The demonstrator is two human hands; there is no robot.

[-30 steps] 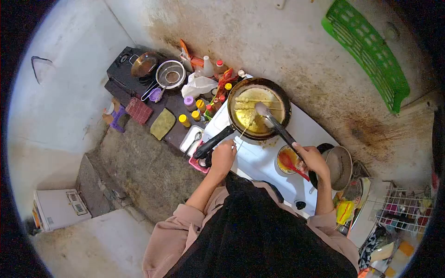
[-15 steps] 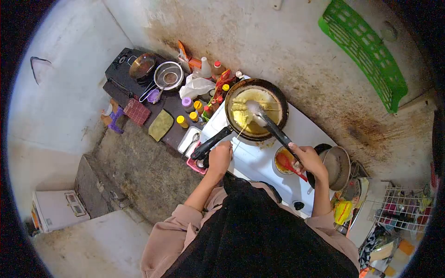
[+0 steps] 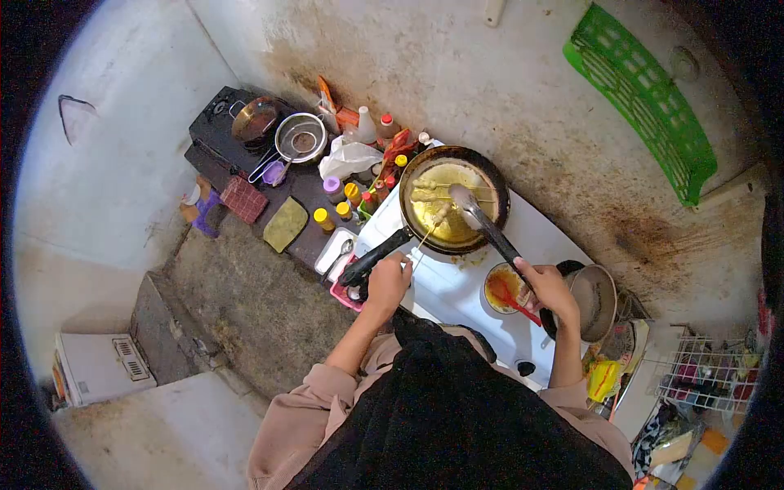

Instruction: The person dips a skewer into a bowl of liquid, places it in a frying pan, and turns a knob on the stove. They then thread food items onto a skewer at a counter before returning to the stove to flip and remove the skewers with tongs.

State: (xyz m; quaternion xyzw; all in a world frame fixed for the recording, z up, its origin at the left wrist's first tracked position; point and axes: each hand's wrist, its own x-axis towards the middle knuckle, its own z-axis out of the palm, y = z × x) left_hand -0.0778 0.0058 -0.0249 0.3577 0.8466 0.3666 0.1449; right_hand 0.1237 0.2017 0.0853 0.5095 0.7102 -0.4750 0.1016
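My left hand (image 3: 389, 286) is closed around the thin end of a skewer (image 3: 423, 243), whose food-covered part lies in the frying pan (image 3: 498, 216). In my right hand (image 3: 549, 290) is the black handle of a spatula (image 3: 465, 198). Its greyish head is over the pan, close to the skewered food. Yellow oil covers the pan's bottom, and several other skewers (image 3: 429, 189) lie in it towards the back. The pan's black handle (image 3: 376, 255) points towards my left hand. Below my right hand stands a bowl (image 3: 487, 286) of orange-yellow mixture with a red spoon (image 3: 523, 307) in it.
A white stove top (image 3: 457, 298) supports the pan. To the left are several bottles, a strainer (image 3: 300, 137), a small pot (image 3: 255, 118) and a white tray (image 3: 333, 251). Another pan (image 3: 592, 302) stands at the right. A green rack (image 3: 641, 98) hangs on the wall.
The spatula head has shifted slightly right and away from the held skewer. Pale froth in the oil has thinned, and the skewered food shows more clearly. Both hands keep their hold.
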